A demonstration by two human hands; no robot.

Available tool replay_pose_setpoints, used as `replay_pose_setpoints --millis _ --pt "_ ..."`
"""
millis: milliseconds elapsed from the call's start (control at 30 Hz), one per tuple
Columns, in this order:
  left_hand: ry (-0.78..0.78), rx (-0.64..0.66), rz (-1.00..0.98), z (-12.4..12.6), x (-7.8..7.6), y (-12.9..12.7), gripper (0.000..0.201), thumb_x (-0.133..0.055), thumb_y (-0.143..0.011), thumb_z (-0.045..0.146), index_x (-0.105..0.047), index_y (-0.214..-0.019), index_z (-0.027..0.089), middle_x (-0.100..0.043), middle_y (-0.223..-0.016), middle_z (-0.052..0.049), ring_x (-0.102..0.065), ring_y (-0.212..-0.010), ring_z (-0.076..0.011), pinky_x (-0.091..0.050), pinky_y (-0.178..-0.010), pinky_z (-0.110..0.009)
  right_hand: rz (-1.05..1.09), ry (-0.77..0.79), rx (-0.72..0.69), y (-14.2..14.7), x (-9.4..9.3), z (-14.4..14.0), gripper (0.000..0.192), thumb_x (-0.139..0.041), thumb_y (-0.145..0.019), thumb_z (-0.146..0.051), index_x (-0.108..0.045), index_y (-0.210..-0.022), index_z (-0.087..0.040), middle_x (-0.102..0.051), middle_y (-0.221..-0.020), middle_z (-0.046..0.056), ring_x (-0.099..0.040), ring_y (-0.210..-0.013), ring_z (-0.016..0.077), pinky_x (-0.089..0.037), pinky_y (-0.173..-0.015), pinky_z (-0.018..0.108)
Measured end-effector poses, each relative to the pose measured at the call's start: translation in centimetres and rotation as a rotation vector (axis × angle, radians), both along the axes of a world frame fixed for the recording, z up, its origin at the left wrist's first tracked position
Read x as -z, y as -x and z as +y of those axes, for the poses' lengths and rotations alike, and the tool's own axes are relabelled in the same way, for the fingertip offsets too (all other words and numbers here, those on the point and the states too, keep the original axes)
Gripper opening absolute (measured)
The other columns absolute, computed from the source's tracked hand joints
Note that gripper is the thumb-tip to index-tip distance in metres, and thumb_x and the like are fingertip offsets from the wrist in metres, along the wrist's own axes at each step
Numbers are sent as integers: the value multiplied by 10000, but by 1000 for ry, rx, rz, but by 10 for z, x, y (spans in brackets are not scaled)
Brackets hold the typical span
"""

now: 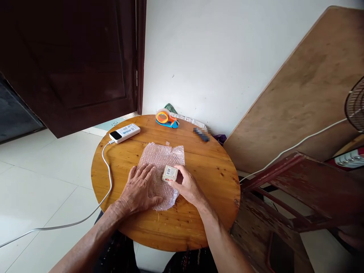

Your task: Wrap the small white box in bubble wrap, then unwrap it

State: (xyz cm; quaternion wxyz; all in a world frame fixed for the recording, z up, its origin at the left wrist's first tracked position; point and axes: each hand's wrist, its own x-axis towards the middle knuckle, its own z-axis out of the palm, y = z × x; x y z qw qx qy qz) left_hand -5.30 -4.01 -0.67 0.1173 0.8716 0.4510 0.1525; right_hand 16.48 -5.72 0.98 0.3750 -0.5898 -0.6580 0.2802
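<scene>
A sheet of bubble wrap (163,159) lies flat in the middle of a round wooden table (210,182). My left hand (139,189) presses palm-down on the near left part of the sheet, fingers spread. My right hand (187,185) grips a small cardboard box (170,173) with a printed label, holding it on the sheet's right edge.
A white power bank (125,132) with a white cable (106,163) lies at the table's far left. An orange and blue tape dispenser (166,118) stands at the back edge. A dark wooden chair (298,189) and a leaning board (307,94) stand to the right, a dark door (74,60) behind.
</scene>
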Motion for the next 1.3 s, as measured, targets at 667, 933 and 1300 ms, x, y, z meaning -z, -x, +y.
replay_pose_setpoints --millis 667,933,1300 --pt "34 22 -17 0 -8 3 959 -700 -712 634 -356 -1489 186 -402 -1549 -141 -285 -1454 -358 -143 -1204 -590 -43 8 -103 1 2 2 402 -723 -702 -180 -635 -1089 -244 -696 -1103 47 -621 -1050 260 -450 -959 401" --pt "-47 129 -24 -33 -20 26 577 -695 -777 383 -559 -1328 276 -488 -1483 -75 -312 -1439 -339 -214 -1200 -581 -17 26 -121 -1 -1 -2 597 -646 -711 -126 -557 -1289 -244 -632 -1298 85 -576 -1206 272 -414 -1062 446" --pt "-175 197 -161 -38 -5 23 211 -547 -777 68 -664 -831 234 -662 -1272 -34 -485 -1316 -299 -302 -1139 -591 139 117 -144 -8 -14 -5 486 -634 -783 -272 -568 -1264 -244 -597 -1355 74 -551 -1252 278 -394 -1096 473"
